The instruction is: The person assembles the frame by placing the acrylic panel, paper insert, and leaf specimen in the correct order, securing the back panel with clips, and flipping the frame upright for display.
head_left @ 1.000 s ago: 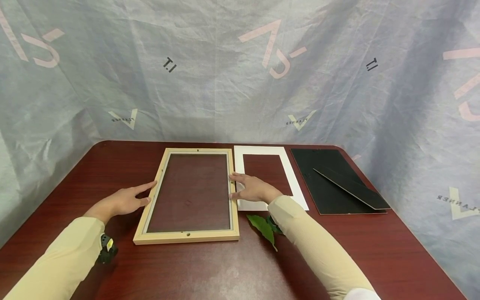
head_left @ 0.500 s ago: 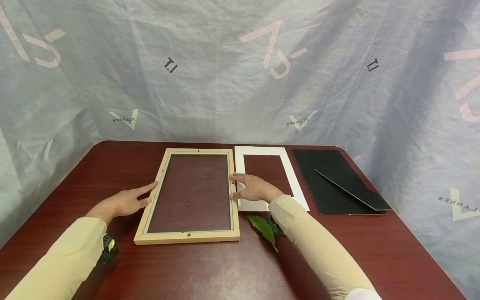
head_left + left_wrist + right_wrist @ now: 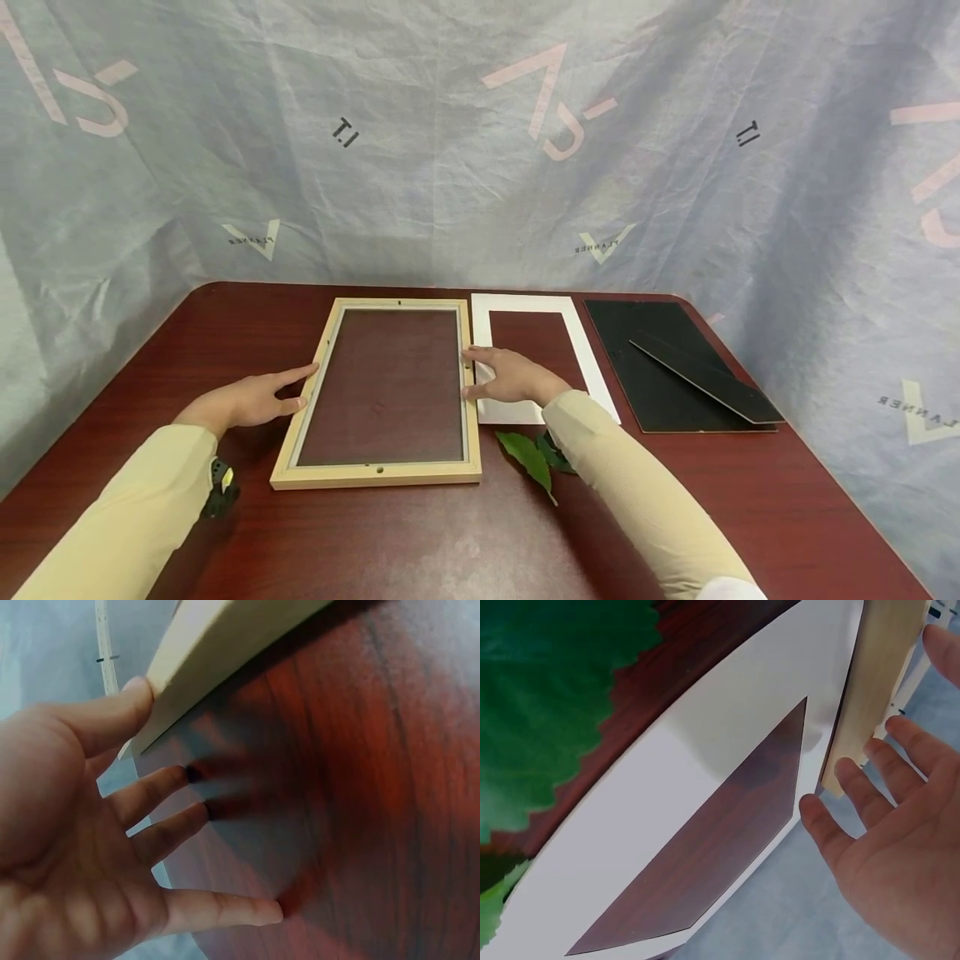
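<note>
A light wooden picture frame (image 3: pixel 375 477) lies flat on the dark red table, its inner recess facing up. My left hand (image 3: pixel 251 400) touches its left side with thumb and index finger. In the left wrist view the thumb meets the wood (image 3: pixel 187 660) while the other fingers of the left hand (image 3: pixel 82 840) spread straight toward the table. On the opposite side, my right hand (image 3: pixel 513 377) rests its fingertips on the frame's right bar, fingers extended. The right wrist view shows the right hand (image 3: pixel 907 817) with loosely spread fingers at the wooden bar (image 3: pixel 874 682).
A white mat board (image 3: pixel 596 379) with a rectangular cutout lies right of the frame, partly under my right hand. Farther right is a black backing board (image 3: pixel 637 367) with its stand flap (image 3: pixel 705 379) tilted up. Green leaves (image 3: pixel 528 458) lie by my right forearm. A grey curtain (image 3: pixel 420 167) hangs behind.
Both hands keep their places on the frame's sides. The whole head view has shifted very slightly; nothing else has visibly moved.
</note>
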A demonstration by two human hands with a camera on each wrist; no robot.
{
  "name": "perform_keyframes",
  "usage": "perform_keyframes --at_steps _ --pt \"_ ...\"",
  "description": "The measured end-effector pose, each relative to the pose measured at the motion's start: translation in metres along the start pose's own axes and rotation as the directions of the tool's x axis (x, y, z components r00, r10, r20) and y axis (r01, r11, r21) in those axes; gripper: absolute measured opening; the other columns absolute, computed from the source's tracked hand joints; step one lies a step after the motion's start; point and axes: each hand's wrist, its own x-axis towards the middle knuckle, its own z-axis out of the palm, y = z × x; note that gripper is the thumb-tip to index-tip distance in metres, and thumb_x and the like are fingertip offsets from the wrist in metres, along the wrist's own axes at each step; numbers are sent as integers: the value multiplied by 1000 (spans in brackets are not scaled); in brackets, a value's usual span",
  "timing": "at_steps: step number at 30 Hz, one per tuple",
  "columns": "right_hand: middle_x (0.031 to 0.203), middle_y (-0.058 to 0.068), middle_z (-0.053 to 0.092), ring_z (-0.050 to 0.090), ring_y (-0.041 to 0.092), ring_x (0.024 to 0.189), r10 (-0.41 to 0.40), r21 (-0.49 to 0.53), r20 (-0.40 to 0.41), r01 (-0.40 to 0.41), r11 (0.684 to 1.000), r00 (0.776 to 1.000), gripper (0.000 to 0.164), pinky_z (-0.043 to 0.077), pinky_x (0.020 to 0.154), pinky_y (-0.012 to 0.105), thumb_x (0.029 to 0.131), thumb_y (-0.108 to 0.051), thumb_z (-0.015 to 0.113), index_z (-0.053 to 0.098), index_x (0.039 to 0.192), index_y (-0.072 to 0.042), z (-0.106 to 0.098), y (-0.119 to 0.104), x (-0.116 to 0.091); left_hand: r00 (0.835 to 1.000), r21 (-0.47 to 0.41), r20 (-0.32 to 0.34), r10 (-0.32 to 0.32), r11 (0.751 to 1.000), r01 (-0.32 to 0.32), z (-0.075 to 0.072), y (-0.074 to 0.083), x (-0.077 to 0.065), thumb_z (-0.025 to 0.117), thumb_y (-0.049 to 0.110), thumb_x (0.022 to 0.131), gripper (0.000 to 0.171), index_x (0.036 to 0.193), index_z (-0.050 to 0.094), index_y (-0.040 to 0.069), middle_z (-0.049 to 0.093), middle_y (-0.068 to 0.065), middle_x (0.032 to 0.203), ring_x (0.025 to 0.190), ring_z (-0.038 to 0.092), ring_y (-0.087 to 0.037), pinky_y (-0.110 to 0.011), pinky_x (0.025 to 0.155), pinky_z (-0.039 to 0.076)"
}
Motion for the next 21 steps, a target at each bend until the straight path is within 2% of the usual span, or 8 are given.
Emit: perform_keyframes --at_steps 6,10,17,21 --pt "163 15 34 32 34 149 -37 -25 -50 36 999 998 74 31 117 52 97 -36 72 39 158 -11 -5 7 -3 1000 -29 27 6 1000 -5 -1 -1 -1 59 35 104 76 160 19 2 25 -42 154 137 30 -62 -72 106 31" --pt "160 15 38 35 34 147 -27 -22 -86 25 999 996 73 34 115 51 95 -34 74 41 157 -11 -9 12 -5 999 -42 36 2 999 0 -1 -2 -2 60 35 103 78 160 18 2 24 -42 154 138 29 -62 -72 106 30" --pt "156 12 44 44 32 141 35 56 -145 -27 998 989 70 39 111 51 93 -31 77 47 154 -15 -13 20 -10 1000 -50 27 1 999 0 0 -2 -1 61 32 103 78 160 19 2 24 -42 154 138 29 -62 -71 106 31" --pt "151 10 50 51 31 135 46 100 -187 -28 995 981 67 42 108 51 93 -30 78 51 151 -14 -17 25 -14 1000 -61 18 -4 998 5 1 -2 -1 62 32 102 78 160 20 2 23 -42 154 139 27 -62 -71 106 31"
